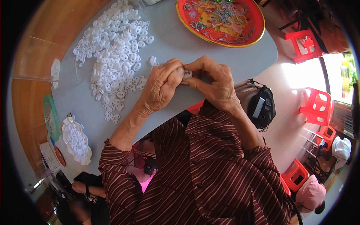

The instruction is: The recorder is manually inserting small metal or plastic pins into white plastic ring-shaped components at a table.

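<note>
My left hand [159, 86] and my right hand [217, 84] meet over the near part of the grey table [165, 37]. Between their fingertips is a small white plastic piece with two holes [187, 74], partly covered by the fingers. The left thumb presses at its left side, while the right thumb and index finger pinch it from the right. Any smaller part inside the fingers is hidden. Left of my hands lies a large heap of similar white plastic pieces [118, 56]. One cluster of pieces [153, 62] sits just beyond my left hand.
A red flowered tray [225, 44] with many small metal pins [228, 17] stands at the far side. At left are a white scalloped dish [87, 159] of white parts and a green basket [51, 118]. Red stools [317, 107] and a black bag [261, 107] are at right; other people sit nearby.
</note>
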`<state>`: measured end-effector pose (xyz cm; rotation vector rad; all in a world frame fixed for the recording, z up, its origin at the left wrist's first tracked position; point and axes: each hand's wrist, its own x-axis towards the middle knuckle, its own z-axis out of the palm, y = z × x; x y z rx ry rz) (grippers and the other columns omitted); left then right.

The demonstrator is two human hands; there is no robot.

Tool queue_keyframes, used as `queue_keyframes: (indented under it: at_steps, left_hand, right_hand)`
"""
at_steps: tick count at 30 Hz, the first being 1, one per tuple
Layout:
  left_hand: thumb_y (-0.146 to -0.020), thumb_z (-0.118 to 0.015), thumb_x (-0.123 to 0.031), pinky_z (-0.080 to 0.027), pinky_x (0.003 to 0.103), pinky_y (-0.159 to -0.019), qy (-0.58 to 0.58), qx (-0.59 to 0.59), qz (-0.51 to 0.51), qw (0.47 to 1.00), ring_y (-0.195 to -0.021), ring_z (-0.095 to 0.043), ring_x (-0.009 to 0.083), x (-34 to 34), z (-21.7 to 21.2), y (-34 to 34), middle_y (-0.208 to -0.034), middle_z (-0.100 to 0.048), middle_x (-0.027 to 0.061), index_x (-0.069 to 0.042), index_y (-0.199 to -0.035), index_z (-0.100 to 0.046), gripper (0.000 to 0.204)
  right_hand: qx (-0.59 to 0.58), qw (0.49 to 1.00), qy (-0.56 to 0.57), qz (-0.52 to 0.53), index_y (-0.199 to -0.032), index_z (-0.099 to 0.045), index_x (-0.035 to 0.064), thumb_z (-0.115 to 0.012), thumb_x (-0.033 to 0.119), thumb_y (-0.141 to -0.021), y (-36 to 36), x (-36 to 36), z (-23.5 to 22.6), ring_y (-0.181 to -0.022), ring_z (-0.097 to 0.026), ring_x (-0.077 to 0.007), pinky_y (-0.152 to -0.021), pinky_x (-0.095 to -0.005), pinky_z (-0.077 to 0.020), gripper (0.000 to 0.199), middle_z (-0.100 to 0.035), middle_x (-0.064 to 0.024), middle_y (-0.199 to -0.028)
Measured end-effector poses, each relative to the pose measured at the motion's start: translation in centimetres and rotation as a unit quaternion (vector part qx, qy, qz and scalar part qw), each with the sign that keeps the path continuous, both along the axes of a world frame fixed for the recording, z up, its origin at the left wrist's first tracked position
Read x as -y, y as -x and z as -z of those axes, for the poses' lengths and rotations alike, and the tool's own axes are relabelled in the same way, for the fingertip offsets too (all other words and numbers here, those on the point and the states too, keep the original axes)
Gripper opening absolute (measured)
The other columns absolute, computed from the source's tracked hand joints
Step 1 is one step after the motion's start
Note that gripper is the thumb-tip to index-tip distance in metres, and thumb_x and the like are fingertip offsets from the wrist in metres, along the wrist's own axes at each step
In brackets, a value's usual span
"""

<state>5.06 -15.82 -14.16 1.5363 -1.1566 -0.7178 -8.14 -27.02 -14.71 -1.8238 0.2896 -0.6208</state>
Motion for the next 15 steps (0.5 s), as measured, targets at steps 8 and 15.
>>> queue_keyframes:
  at_steps: [8,15]
  left_hand:
    - [-0.091,-0.045,-0.011,-0.039,0.031,-0.054,0.044,0.031,-0.011,0.998,-0.057,-0.042,0.0173,-0.4,0.0,0.1,-0.066,-0.043,0.0104,0.001,-0.083,-0.048,0.015]
    - [-0.088,-0.05,-0.007,-0.041,0.026,-0.058,0.084,-0.032,-0.013,0.996,-0.062,-0.044,0.01,-0.3,0.4,0.3,-0.068,-0.049,0.0038,-0.001,-0.086,-0.049,0.007]
  right_hand:
    - [-0.012,0.998,-0.053,-0.02,-0.1,-0.061,-0.0009,-0.066,0.001,-0.08,0.1,0.2,-0.3,-0.073,-0.06,-0.0121,-0.066,-0.0251,-0.0485,0.021,-0.064,-0.0072,-0.08]
    - [0.0,0.992,-0.128,-0.002,-0.099,-0.062,-0.0003,-0.063,0.006,-0.085,-1.1,2.2,-1.8,-0.073,-0.056,-0.0062,-0.065,-0.0213,-0.047,0.016,-0.063,-0.0035,-0.083]
